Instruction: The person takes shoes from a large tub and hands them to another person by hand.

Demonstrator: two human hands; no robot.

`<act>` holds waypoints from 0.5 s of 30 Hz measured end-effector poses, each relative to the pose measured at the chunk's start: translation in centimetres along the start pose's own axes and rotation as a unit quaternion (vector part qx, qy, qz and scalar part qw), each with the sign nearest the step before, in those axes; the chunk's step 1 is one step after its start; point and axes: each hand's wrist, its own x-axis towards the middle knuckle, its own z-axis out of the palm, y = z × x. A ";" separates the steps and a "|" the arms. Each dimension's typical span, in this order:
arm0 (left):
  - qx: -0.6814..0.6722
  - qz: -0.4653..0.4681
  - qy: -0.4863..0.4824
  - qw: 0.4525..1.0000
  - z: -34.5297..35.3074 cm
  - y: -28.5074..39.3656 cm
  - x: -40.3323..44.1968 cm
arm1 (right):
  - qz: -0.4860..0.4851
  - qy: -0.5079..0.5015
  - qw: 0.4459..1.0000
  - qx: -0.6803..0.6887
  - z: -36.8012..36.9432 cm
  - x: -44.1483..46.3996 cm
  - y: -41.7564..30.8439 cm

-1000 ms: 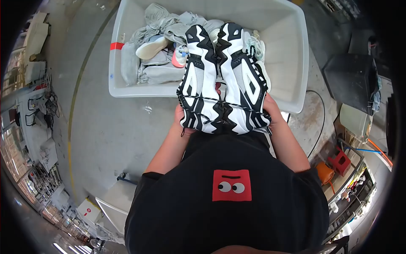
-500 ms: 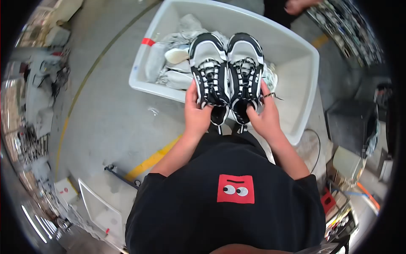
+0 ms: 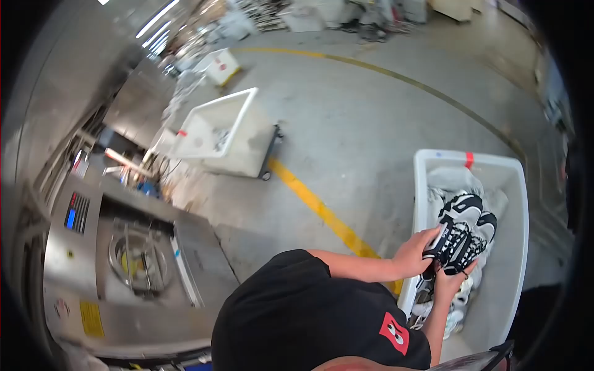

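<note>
A pair of black, white and grey sneakers is held side by side over a white bin (image 3: 523, 247), toes pointing away from me. My left hand (image 3: 416, 255) is closed around the heel end of the left sneaker (image 3: 447, 234). At the heel of the right sneaker (image 3: 473, 247), my right hand (image 3: 453, 283) is closed on its side. Beneath them in the bin lie pale wrapped bundles (image 3: 455, 179) and more shoes (image 3: 456, 315), partly hidden by my hands and arms.
A stainless-steel machine (image 3: 80, 260) with a round opening and a lit panel stands at the left. Behind it, a second white bin (image 3: 238, 148) rests on a wheeled base. A yellow line (image 3: 322, 210) crosses the grey floor between the bins.
My view has swung left, bringing the steel machine and second bin into sight. The sneakers and the bin now appear at the lower right. Both hands still hold the sneakers.
</note>
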 end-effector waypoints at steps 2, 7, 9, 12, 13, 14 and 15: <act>-0.007 -0.020 0.014 1.000 -0.1 0.5 -0.8 | -0.018 -0.041 0.998 0.045 -0.2 0.6 1.6; -0.079 -0.073 0.008 0.994 0.2 -1.5 -1.4 | 0.049 -0.113 0.989 0.076 -1.1 1.1 5.1; -0.098 -0.091 -0.006 0.991 -0.3 -1.4 -1.1 | 0.064 -0.127 0.983 0.119 -1.1 1.3 4.2; -0.043 -0.107 -0.031 0.993 -1.3 -0.1 -0.8 | 0.038 -0.114 0.988 0.095 -0.5 1.6 6.2; -0.001 -0.097 -0.034 0.995 -1.2 0.7 -0.9 | 0.039 -0.105 0.988 0.110 0.0 1.3 6.4; 0.042 -0.086 -0.040 0.995 -0.9 1.5 -0.9 | 0.098 -0.105 0.973 0.180 0.1 1.2 7.2; 0.048 -0.068 -0.073 0.994 -0.6 2.3 -0.9 | 0.156 -0.103 0.950 0.250 0.0 1.3 8.2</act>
